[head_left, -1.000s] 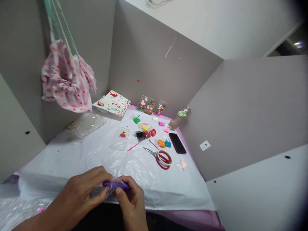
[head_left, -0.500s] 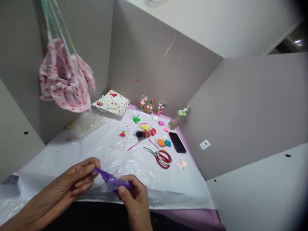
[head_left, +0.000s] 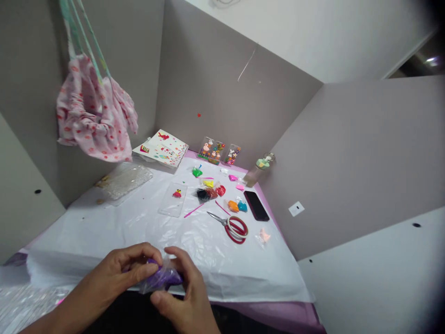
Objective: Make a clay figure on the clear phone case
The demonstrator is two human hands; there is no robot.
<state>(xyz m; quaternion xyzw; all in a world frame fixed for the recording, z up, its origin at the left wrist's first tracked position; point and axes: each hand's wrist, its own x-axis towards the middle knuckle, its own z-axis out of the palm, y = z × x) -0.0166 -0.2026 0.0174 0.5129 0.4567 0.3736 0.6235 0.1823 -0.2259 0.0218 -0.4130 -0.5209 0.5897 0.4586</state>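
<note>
My left hand pinches a lump of purple modelling clay in clear plastic wrap, low over the table's front edge. Around the right end of the packet curves my right hand, its thumb and forefinger wide apart. The packet's end lies close against the inside of that hand; whether it touches cannot be seen. Farther in on the white sheet is a clear phone case bearing a small red and yellow clay figure. Red-handled scissors lie to the right, points toward the left.
Several wrapped clay lumps, among them an orange one and a green one, lie mid-table. A black phone and a bottle stand along the right. Decorated cases lean at the back. Pink spotted cloth hangs left.
The purple clay was stretched out between my hands; now it is bunched in its wrap. My left hand has moved right and down to it. My right thumb and forefinger have spread apart.
</note>
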